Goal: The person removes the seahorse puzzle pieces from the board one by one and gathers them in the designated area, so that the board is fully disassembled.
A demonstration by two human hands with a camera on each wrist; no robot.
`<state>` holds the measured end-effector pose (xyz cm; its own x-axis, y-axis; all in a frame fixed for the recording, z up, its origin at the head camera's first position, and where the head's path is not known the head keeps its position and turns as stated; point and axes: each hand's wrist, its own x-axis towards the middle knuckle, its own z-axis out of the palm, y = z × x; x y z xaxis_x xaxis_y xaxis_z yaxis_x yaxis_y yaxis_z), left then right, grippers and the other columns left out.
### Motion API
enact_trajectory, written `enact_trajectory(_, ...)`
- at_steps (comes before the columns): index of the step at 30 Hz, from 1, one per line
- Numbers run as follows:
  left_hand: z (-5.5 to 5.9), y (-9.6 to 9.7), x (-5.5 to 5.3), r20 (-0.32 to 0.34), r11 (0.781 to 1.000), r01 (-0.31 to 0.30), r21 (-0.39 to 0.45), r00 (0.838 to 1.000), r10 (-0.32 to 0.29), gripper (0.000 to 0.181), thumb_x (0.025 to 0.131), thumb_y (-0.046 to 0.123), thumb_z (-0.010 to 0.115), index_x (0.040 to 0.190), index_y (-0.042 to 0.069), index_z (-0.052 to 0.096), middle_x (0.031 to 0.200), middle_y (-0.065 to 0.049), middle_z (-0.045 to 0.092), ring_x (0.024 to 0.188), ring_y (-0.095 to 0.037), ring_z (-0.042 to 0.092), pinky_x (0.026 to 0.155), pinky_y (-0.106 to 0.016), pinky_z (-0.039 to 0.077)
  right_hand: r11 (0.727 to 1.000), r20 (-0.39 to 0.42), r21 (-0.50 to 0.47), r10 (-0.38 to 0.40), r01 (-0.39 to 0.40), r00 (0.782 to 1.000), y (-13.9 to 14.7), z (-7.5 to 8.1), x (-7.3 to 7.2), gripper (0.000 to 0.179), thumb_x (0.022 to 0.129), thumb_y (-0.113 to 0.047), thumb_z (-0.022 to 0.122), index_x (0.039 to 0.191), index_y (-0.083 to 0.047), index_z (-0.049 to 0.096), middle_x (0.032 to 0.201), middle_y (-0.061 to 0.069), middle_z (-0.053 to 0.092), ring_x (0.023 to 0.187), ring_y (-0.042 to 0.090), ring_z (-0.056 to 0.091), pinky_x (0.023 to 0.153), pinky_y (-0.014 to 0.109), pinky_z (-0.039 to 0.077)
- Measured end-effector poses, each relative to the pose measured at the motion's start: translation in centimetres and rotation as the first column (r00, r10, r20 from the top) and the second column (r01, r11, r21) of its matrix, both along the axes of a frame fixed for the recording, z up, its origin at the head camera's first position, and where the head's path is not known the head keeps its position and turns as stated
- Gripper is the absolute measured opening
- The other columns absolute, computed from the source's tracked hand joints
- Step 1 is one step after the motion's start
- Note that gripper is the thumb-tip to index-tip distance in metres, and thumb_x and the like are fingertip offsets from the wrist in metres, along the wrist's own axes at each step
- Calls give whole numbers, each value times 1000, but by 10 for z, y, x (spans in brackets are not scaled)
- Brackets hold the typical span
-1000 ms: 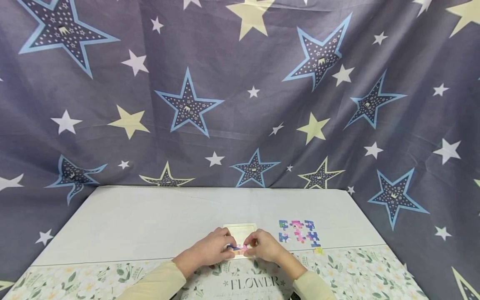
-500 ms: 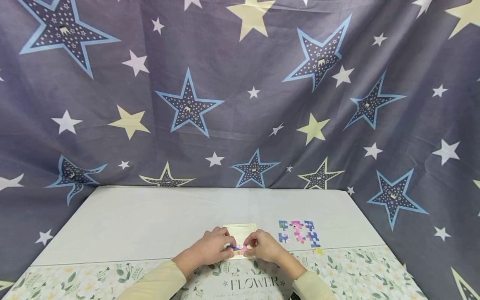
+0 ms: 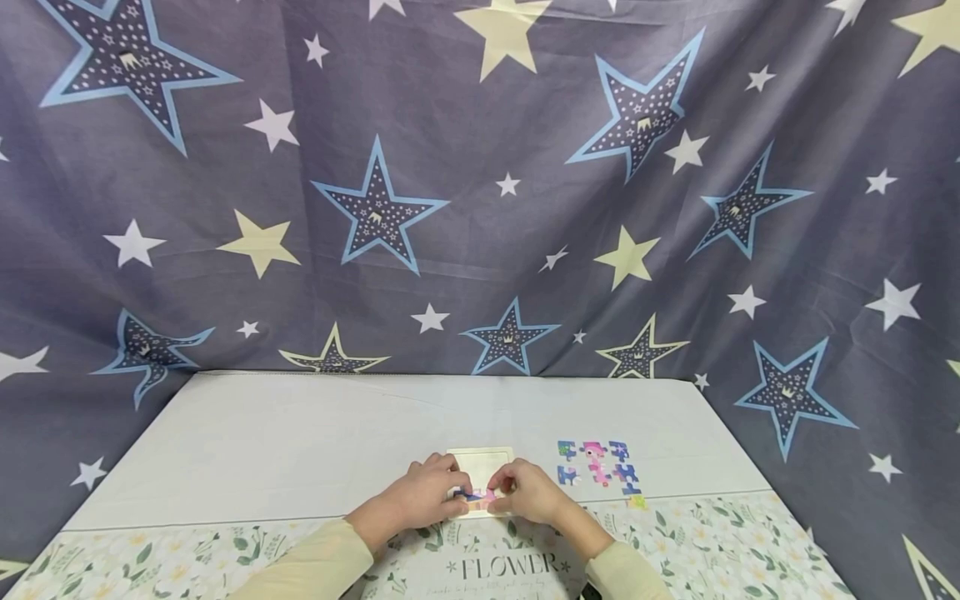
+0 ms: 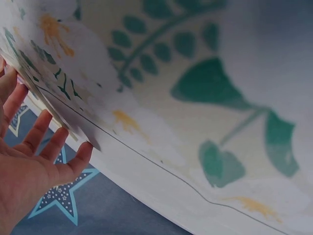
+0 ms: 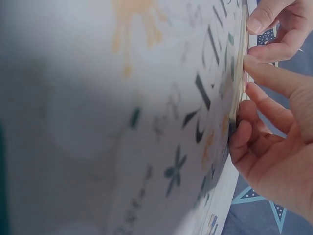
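Note:
A shallow cream puzzle tray [image 3: 482,460] lies on the table between the hands, with joined jigsaw pieces [image 3: 480,500] along its near side. From the left, my left hand [image 3: 423,493] pinches a dark blue puzzle piece in that row between thumb and index finger. Its other fingers reach along the tray's edge in the left wrist view. Opposite it, my right hand [image 3: 534,493] pinches a pink puzzle piece at the right of the row with thumb and forefinger. Fingers hide parts of the pieces. In the right wrist view both hands meet at the tray's thin edge.
Several loose puzzle pieces [image 3: 600,473], blue, pink and yellow, lie right of the tray. White table surface [image 3: 337,442] stretches behind, and a flower-printed cloth [image 3: 720,542] covers the near part. A star-patterned curtain [image 3: 450,108] stands around the table's back and sides.

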<state>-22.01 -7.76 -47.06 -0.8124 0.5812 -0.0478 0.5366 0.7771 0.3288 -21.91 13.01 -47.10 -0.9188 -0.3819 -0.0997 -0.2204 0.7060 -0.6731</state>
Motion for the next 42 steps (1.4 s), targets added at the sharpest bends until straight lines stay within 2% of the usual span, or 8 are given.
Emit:
enact_trajectory(13,3,1,1,16,1000,-11,5,1000,11,17,87,41,61,98,28,65,100,7,51,93,-11,43,79,-41,42,1000,28,-14,0,0,1000,-1,3,0,22,74,-14,78,91,-8,65,84,3,54,73,12,45,63,23,38)
enact_trajectory(28,3,2,2,26,1000,-26,-5,999,26,19,86,43,61,99,29,66,100,8,51,93,-10,43,83,-42,44,999,9,-40,17,-17,1000,-2,7,4,21,75,-10,77,92,-5,65,81,3,59,69,10,48,59,21,40)
enact_trajectory(42,6,2,2,21,1000,-27,3,999,27,16,87,40,62,96,28,66,99,7,52,91,-10,43,81,-42,44,1000,-26,-5,21,-21,999,8,0,-2,22,75,-15,76,94,-7,67,82,-2,58,72,9,50,62,21,42)
